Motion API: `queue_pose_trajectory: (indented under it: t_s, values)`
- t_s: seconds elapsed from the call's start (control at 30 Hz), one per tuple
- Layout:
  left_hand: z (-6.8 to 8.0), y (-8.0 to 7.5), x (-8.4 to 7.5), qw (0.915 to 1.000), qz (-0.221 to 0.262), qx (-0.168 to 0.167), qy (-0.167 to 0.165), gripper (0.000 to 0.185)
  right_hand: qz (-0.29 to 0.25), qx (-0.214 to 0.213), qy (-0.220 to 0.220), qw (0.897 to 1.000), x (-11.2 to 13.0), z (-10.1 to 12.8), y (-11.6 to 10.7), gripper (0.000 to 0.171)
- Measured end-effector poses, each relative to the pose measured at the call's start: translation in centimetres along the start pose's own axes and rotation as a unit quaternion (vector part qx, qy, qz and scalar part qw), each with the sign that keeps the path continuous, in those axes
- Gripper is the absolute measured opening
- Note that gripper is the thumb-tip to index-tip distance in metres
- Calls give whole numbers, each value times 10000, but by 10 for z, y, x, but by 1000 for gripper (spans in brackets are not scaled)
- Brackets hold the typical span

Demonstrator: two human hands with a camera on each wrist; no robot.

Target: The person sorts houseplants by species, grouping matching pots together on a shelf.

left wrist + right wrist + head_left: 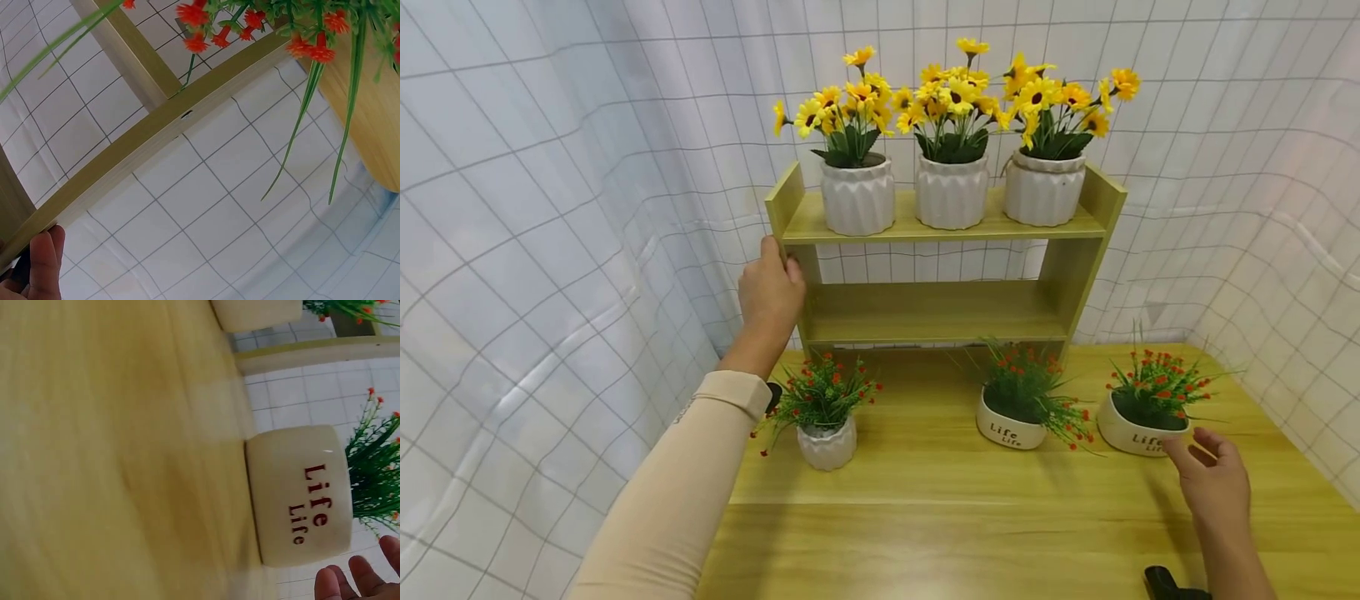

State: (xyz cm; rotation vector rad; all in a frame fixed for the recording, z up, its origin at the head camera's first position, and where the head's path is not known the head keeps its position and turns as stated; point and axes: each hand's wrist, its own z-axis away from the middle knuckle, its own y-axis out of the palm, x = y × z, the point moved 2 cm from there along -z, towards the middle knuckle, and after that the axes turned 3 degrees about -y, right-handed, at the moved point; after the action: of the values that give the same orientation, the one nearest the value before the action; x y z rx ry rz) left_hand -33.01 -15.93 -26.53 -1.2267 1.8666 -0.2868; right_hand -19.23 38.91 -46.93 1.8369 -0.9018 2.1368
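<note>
My left hand [771, 287] grips the upper left side panel of a two-tier wooden shelf [940, 327]. In the left wrist view, its fingers [47, 256] lie against the edge of that panel. My right hand [1217, 479] is beside the right-hand white "Life" pot [1138, 429] of red flowers, holding nothing. The right wrist view shows its fingers [369, 575] parted near the same pot [300, 497]. Another "Life" pot [1009, 429] stands in front of the shelf's right side. A ribbed white pot [827, 447] with red flowers is at front left.
Three ribbed white pots of yellow flowers, left [859, 200], middle [951, 196] and right [1045, 193], stand on the shelf's top board. Grid-patterned curtain [1210, 167] hangs behind and at both sides. The wooden table [925, 533] extends toward me.
</note>
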Motion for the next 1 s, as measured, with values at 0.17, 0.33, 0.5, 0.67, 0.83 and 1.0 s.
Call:
queue_pose_trajectory:
  t_s: [0.17, 0.33, 0.5, 0.67, 0.83, 1.0]
  values:
    - [0, 1, -1, 10000, 21, -2, 47, 19, -76, 356, 47, 9993, -8, -10, 7, 90]
    - [0, 0, -1, 10000, -10, -62, 35, 19, 40, 618, -137, 9980, -11, -18, 12, 96]
    - [0, 0, 0, 10000, -48, -4, -14, 19, 326, 784, -521, 9950, -16, -25, 15, 95]
    - [0, 0, 1, 10000, -61, -4, -47, 19, 201, 891, -800, 9926, -18, -31, 19, 96]
    - [0, 0, 1, 10000, -79, 13, -53, 19, 353, 897, -817, 9920, -20, -36, 21, 99]
    - [0, 0, 0, 9999, -80, 30, -51, 20, 735, 803, -769, 9911, -24, -42, 22, 98]
